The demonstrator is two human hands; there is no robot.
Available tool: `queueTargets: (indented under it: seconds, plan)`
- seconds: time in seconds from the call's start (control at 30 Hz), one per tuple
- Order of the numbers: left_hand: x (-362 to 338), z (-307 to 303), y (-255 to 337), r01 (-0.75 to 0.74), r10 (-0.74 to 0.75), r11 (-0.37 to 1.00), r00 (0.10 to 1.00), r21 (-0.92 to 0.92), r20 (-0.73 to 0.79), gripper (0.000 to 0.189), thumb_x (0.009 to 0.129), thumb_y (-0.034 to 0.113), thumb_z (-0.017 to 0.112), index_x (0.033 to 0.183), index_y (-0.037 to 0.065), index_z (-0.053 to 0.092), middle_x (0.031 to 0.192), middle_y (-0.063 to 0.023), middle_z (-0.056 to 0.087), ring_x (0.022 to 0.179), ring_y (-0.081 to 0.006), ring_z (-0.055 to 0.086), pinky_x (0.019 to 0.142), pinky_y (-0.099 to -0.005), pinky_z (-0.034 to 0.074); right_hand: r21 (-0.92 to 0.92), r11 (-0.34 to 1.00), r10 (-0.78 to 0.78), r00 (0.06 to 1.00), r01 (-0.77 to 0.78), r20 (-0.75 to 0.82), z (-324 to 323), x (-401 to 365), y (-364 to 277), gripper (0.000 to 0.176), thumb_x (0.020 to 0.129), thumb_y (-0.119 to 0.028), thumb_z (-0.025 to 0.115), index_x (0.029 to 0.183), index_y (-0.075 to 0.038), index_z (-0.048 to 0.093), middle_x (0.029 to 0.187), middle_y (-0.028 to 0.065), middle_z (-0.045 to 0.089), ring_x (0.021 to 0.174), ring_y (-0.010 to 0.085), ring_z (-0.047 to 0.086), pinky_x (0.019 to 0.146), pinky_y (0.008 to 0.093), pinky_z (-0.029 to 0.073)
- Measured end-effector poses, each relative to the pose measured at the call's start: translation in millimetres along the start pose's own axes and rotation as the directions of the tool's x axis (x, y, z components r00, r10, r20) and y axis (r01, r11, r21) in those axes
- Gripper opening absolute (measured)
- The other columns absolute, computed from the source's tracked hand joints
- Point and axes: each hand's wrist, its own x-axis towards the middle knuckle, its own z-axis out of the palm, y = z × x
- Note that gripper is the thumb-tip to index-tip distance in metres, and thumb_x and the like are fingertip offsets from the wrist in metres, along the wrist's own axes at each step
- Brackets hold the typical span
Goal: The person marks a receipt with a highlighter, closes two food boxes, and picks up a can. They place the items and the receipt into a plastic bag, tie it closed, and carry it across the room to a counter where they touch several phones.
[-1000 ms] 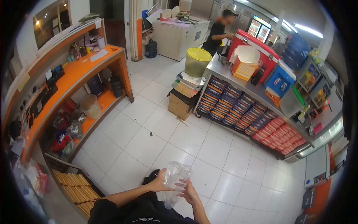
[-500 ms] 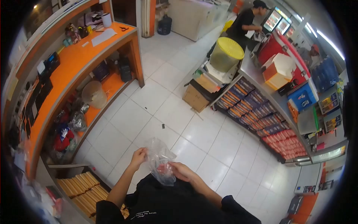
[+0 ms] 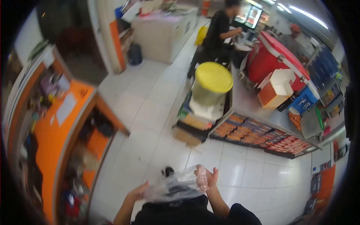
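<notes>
A clear plastic bag is stretched between my two hands, low in the view in front of my black shirt. My left hand pinches the bag's left end. At the other end, my right hand is seen partly through the plastic, its fingers bent around bunched film and the thumb raised. Nothing can be made out inside the bag. Below it, a dark shoe shows on the tiled floor.
An orange counter with shelves stands at left. At right are a metal counter, a red cooler and stacked boxes. A yellow-lidded bucket stands near a person in black. Another person is farther back.
The view has swung and the orange counter looks nearer. My hands have moved apart, and the bag, earlier hanging bunched, is now stretched sideways. The shoe has come into view.
</notes>
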Motion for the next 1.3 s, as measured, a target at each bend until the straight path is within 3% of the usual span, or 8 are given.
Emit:
queueTargets:
  seconds: [0.23,0.3,0.4,0.67,0.87,1.07,1.2,1.3]
  plan:
    - [-4,-74,117,-0.361,0.315,0.929,0.885,0.08,0.344,0.059,0.079,0.023,0.056,0.125,-0.003,0.03,0.114,-0.0133,0.046,0.103,-0.0239,0.048,0.085,-0.0355,0.041,-0.703,0.588,0.379,0.904,-0.4,-0.197,56,252,-82,0.04,0.078,-0.043,0.052,0.094,-0.006,0.052,0.067,0.0002,0.047,0.048,0.0067,0.039,0.037,0.0194,0.031]
    - [17,-106,129,-0.498,0.494,0.858,0.867,-0.126,-0.063,0.062,0.074,0.018,0.059,0.125,0.001,0.03,0.113,-0.0114,0.047,0.1,-0.0234,0.048,0.08,-0.0372,0.043,-0.799,0.394,0.412,0.864,-0.454,-0.289,79,327,-93,0.035,0.077,-0.04,0.056,0.087,-0.007,0.056,0.061,-0.0012,0.045,0.048,0.0049,0.038,0.037,0.0199,0.029]
    - [31,-116,219,-0.655,0.598,0.709,0.755,-0.261,-0.27,0.06,0.074,0.015,0.056,0.126,0.003,0.029,0.113,-0.0107,0.046,0.101,-0.0229,0.047,0.08,-0.0379,0.043,-0.958,-0.133,0.331,0.9,-0.255,-0.285,94,434,-100,0.038,0.074,-0.042,0.06,0.081,-0.005,0.057,0.06,0.0003,0.047,0.05,0.0075,0.043,0.038,0.0218,0.033]
    - [59,-154,523,-0.843,0.865,0.452,0.494,-0.292,-0.088,0.058,0.073,0.005,0.049,0.127,0.007,0.029,0.115,-0.0089,0.043,0.103,-0.0215,0.045,0.081,-0.0398,0.043,-0.982,-0.179,-0.129,0.989,0.054,0.078,85,564,-140,0.047,0.074,-0.033,0.063,0.106,-0.003,0.048,0.102,0.0117,0.051,0.086,0.0165,0.054,0.074,0.0281,0.045]
    - [175,-123,703,-0.631,0.674,0.736,0.718,-0.247,0.174,0.07,0.067,-0.005,0.042,0.131,0.013,0.024,0.116,-0.0079,0.043,0.1,-0.0216,0.046,0.079,-0.0423,0.044,-0.975,0.169,-0.53,0.821,-0.145,-0.214,55,592,-222,0.03,0.079,-0.019,0.06,0.101,-0.001,0.052,0.088,0.0058,0.058,0.084,0.0124,0.055,0.073,0.0244,0.044]
    - [264,-52,839,-0.488,0.509,0.857,0.748,-0.167,0.426,0.074,0.065,-0.007,0.041,0.133,0.013,0.019,0.126,-0.0097,0.036,0.101,-0.0215,0.046,0.082,-0.0381,0.043,-0.935,0.297,-0.417,0.855,-0.192,-0.308,67,686,-301,0.023,0.081,-0.018,0.058,0.096,-0.001,0.055,0.083,0.0019,0.057,0.074,0.0059,0.052,0.065,0.0218,0.043]
    - [280,-40,914,-0.455,0.517,0.856,0.774,-0.246,0.366,0.074,0.066,-0.004,0.041,0.134,0.014,0.016,0.128,-0.0105,0.034,0.107,-0.0241,0.044,0.084,-0.0375,0.042,-0.978,0.092,-0.284,0.946,0.19,0.157,102,807,-356,0.021,0.084,-0.016,0.051,0.097,-0.001,0.056,0.094,0.0065,0.057,0.085,0.0138,0.053,0.073,0.0275,0.043]
    - [308,-40,973,-0.413,0.568,0.801,0.755,-0.434,0.329,0.07,0.07,0.003,0.043,0.133,0.015,0.016,0.128,-0.0107,0.035,0.114,-0.0269,0.038,0.086,-0.0407,0.039,-0.967,0.141,-0.041,0.977,0.212,0.208,117,902,-388,0.024,0.084,-0.02,0.051,0.099,-0.001,0.054,0.095,0.0069,0.057,0.087,0.015,0.052,0.073,0.0285,0.043]
